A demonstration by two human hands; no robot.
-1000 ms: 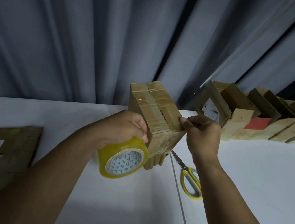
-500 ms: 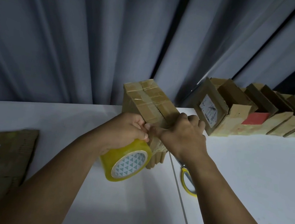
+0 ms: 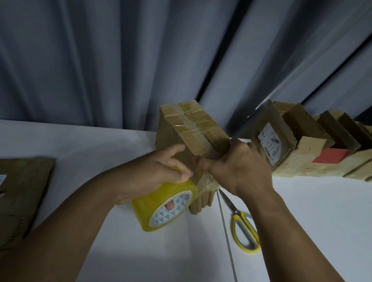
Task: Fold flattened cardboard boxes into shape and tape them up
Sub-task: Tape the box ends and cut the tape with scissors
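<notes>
A folded brown cardboard box (image 3: 182, 126) stands on the white table (image 3: 324, 220) in the middle, with clear tape running along its top seam. My left hand (image 3: 159, 170) grips a yellow roll of tape (image 3: 166, 206) just below the box's near side, a finger showing through the roll's core. My right hand (image 3: 241, 167) lies over the box's near right corner, its fingers curled on the top edge and its thumb pressing the tape against the side. A stretch of tape runs from the roll up to the box.
Yellow-handled scissors (image 3: 242, 227) lie on the table right of the box, partly under my right forearm. A row of several folded boxes (image 3: 311, 146) lines the back right. Flattened cardboard with a white label (image 3: 0, 198) lies at the left. Grey curtains hang behind.
My right hand moved left from the box's right edge onto its near corner, beside my left hand. The roll tilted and dropped slightly lower.
</notes>
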